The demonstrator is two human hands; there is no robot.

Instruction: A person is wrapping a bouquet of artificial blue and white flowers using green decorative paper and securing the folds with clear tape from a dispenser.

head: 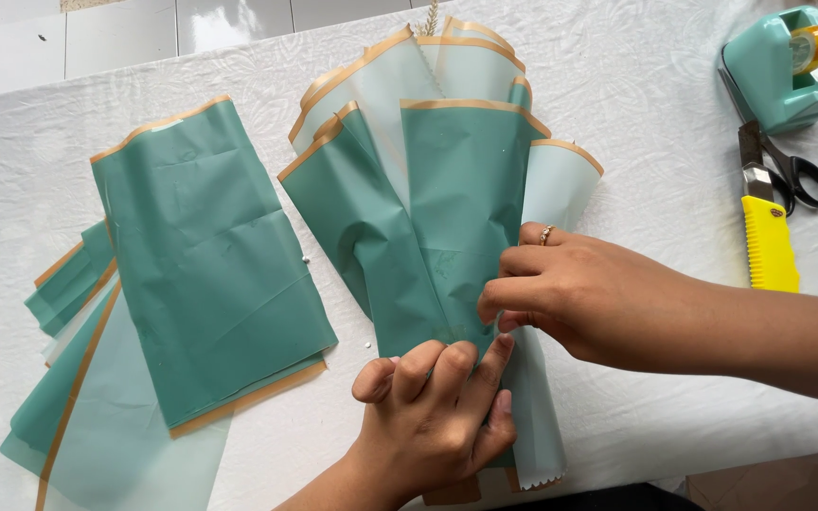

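Observation:
A bouquet wrap of teal and pale sheets with gold edges (428, 189) lies fanned out on the white table (636, 114). My left hand (437, 412) clutches its gathered lower end near the table's front edge. My right hand (570, 293), with a ring on one finger, pinches the teal sheet just above the left hand. The wrap's narrow bottom is partly hidden under both hands.
A stack of loose teal sheets with gold borders (201, 265) lies to the left. At the right stand a teal tape dispenser (783, 66), black-handled scissors (792, 170) and a yellow utility knife (769, 237). Floor tiles (97, 38) show beyond the table's far edge.

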